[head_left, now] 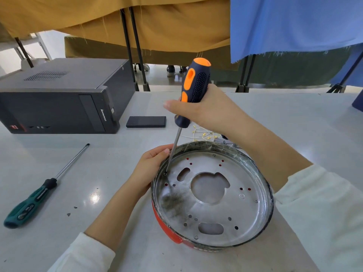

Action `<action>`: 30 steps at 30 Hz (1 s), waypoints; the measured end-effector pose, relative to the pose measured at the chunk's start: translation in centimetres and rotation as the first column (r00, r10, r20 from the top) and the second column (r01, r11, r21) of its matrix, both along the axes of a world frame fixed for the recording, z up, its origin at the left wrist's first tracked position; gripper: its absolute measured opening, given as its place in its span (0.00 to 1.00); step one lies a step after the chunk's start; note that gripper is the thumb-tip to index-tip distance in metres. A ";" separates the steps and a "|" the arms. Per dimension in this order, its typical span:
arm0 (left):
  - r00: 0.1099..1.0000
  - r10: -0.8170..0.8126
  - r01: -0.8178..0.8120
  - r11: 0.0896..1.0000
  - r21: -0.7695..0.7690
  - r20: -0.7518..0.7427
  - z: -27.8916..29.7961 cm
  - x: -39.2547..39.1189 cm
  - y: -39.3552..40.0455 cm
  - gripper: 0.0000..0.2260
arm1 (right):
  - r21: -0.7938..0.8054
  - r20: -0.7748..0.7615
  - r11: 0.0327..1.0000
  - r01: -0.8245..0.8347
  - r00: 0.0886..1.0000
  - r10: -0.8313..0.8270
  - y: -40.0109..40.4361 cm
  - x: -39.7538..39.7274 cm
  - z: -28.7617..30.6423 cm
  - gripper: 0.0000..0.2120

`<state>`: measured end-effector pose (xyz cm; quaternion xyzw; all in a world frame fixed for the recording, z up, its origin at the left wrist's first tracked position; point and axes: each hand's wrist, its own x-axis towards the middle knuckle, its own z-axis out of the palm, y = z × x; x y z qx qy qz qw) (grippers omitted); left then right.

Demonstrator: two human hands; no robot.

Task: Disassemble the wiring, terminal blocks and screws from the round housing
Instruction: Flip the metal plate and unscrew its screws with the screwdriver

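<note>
1. Round housing point(212, 195) sits on the worktop point(98, 173), open side up, metal plate with holes showing, red rim at its near-left edge.
2. Right hand point(202, 110) has its grip clamped on the orange-and-navy screwdriver point(193, 91), fingers wrapped round the handle; shaft slants down into the housing.
3. Tip sits on a screw point(165, 173) at the housing's left inner edge, just beside the wall.
4. Left hand point(151, 167) cups the housing's left outer rim, fingers curled over the edge, steadying it.
5. Step in hand, my read: backing out that rim screw.
6. To do it well: bring the shaft closer to upright over the screw, since the tilt risks the tip camming out; press down firmly while turning; keep the left hand bracing so the housing does not spin.
7. More screws look left in the plate at the far, right and near edges of the housing, so the task seems partly done.
8. Loose white wires with brass terminals point(204, 134) lie just behind the housing.
9. Green screwdriver point(39, 193) lies well left of the housing, untouched; a black Lenovo PC case point(59, 99) is far-left of it.
</note>
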<state>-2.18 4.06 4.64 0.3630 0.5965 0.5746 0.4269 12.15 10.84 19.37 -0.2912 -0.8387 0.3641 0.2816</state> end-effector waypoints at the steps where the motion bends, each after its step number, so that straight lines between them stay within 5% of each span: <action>1: 1.000 0.002 -0.002 1.000 -0.003 -0.006 0.0 0.0 0.0 0.12 | 0.049 0.001 0.999 0.011 1.000 -0.011 -0.2 -0.2 -0.3 0.19; 3: 1.000 0.000 0.000 1.000 -0.004 -0.009 0.0 0.0 0.0 0.12 | 0.093 0.011 0.995 0.025 1.000 -0.027 -0.3 -0.3 -0.6 0.19; 18: 0.999 -0.001 0.001 1.000 -0.013 -0.033 -0.1 -0.2 0.1 0.12 | -0.262 0.094 0.924 -0.280 0.945 0.314 1.1 0.6 1.3 0.07; 22: 1.000 -0.001 0.001 1.000 -0.005 -0.024 -0.1 -0.1 0.1 0.13 | -0.217 0.098 0.948 -0.233 0.961 0.258 0.8 0.9 1.0 0.02; 27: 0.999 0.008 -0.008 1.000 -0.012 -0.036 -0.1 0.0 0.1 0.12 | 0.015 0.089 0.993 -0.114 0.990 0.112 -0.1 -0.2 0.7 0.23; 30: 0.999 0.010 -0.011 1.000 -0.014 -0.031 0.0 0.0 0.1 0.12 | 0.039 0.097 0.995 -0.097 0.991 0.093 -0.1 -0.7 0.7 0.17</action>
